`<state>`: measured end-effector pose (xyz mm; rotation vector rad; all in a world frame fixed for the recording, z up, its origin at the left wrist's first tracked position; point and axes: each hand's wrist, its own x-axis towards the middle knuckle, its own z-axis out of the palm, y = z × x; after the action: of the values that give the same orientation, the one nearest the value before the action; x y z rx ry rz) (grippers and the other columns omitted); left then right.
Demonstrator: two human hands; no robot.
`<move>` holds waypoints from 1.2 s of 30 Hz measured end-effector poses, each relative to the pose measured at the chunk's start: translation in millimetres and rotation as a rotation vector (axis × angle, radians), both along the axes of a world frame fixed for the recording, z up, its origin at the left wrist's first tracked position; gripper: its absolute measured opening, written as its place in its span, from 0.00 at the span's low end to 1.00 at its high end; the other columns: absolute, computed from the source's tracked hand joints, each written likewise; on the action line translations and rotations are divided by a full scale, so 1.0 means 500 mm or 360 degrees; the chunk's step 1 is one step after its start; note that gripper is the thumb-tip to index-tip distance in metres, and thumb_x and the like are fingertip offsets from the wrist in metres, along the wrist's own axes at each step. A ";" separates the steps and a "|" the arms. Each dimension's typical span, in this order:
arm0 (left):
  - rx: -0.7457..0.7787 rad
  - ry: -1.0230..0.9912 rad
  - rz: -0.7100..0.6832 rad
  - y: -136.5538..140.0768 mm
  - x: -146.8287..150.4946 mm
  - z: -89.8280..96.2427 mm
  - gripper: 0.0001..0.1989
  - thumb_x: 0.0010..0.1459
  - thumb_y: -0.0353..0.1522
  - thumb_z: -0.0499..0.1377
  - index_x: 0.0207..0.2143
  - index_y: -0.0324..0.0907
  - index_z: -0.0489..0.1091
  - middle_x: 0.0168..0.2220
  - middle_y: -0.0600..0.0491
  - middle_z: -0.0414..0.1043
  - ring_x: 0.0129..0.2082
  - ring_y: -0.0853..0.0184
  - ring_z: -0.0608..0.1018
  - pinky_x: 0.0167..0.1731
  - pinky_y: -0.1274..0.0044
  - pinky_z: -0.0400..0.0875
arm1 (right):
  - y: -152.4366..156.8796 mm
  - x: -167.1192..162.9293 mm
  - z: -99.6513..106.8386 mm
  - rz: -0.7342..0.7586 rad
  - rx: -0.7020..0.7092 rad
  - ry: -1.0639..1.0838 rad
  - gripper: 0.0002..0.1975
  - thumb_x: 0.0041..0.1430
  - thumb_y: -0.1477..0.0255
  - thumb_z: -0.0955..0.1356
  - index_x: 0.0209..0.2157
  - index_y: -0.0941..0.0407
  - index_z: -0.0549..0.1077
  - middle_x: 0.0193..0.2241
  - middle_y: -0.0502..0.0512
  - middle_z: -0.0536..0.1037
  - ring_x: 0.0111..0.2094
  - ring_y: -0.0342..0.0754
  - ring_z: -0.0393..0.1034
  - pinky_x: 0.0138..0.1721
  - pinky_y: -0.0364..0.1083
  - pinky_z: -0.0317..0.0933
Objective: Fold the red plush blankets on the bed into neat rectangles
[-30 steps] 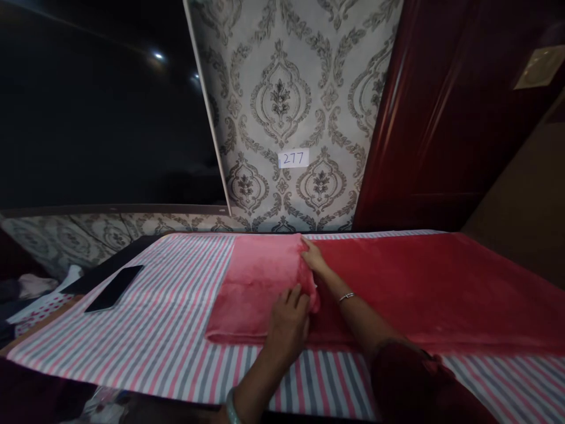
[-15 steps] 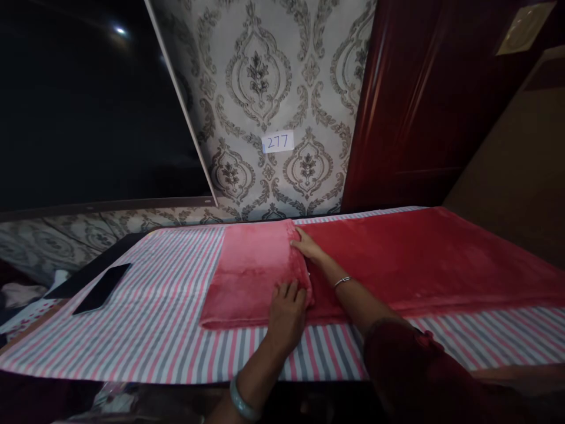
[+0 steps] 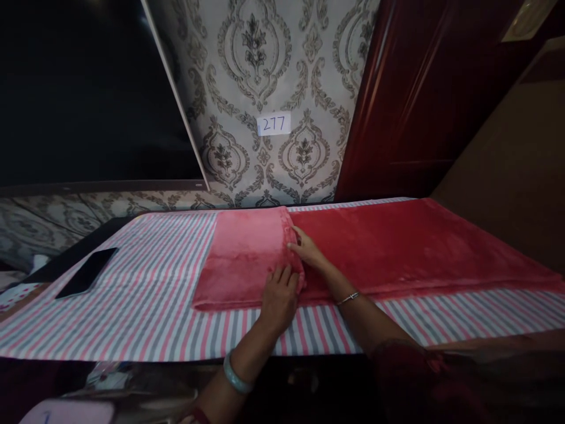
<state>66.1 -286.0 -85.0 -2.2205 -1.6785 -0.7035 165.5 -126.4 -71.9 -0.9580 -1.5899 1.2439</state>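
A plush red blanket point(image 3: 375, 247) lies lengthwise across a striped cloth. Its left end is folded over onto itself, and this folded part point(image 3: 247, 241) shows a lighter pink-red. My left hand point(image 3: 280, 297), with a pale bangle on the wrist, rests palm down on the near right corner of the fold, fingers laid over the fabric. Farther back along the same edge, my right hand point(image 3: 308, 250) pinches the fold's thick rim between thumb and fingers. A thin silver bracelet circles that wrist. The underside of the fold is hidden.
The striped cloth point(image 3: 159, 282) covers the table. A black phone point(image 3: 88, 272) lies on its left side. Behind stand a large dark screen point(image 3: 97, 94), patterned wallpaper with a paper label point(image 3: 273, 123) reading 277, and a dark red wooden panel point(image 3: 397, 100).
My right hand has slid slightly nearer along the fold's edge, and its fingers have drawn in on the rim. My left hand stays on the near corner. The view has tilted down slightly.
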 end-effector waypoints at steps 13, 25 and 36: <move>0.0045 -0.0144 0.0202 -0.076 -0.168 0.077 0.20 0.68 0.34 0.48 0.58 0.41 0.70 0.59 0.41 0.72 0.59 0.53 0.74 0.59 0.57 0.68 | -0.156 0.073 -0.007 0.0088 0.0131 -0.0273 0.44 0.45 0.67 0.75 0.65 0.52 0.63 0.60 0.59 0.71 0.60 0.61 0.66 0.60 0.56 0.60; -0.0042 -0.0143 0.0418 -0.061 -0.225 0.027 0.20 0.66 0.37 0.52 0.54 0.38 0.73 0.60 0.37 0.70 0.61 0.46 0.71 0.58 0.50 0.65 | -0.172 0.087 -0.025 -0.0111 0.0169 -0.0402 0.28 0.53 0.66 0.69 0.58 0.52 0.70 0.33 0.51 0.78 0.35 0.52 0.71 0.42 0.50 0.65; -0.0126 -0.0222 -0.0165 -0.080 -0.194 0.065 0.17 0.65 0.38 0.57 0.53 0.43 0.73 0.55 0.43 0.74 0.57 0.55 0.74 0.58 0.56 0.69 | -0.222 0.125 -0.018 -0.0175 0.0367 -0.0578 0.11 0.53 0.61 0.70 0.25 0.52 0.69 0.25 0.51 0.71 0.27 0.47 0.63 0.31 0.46 0.58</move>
<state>-30.7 -325.8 -52.7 -2.3776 -1.6919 -0.8499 227.9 -237.3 -81.2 -1.1492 -1.8837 0.8200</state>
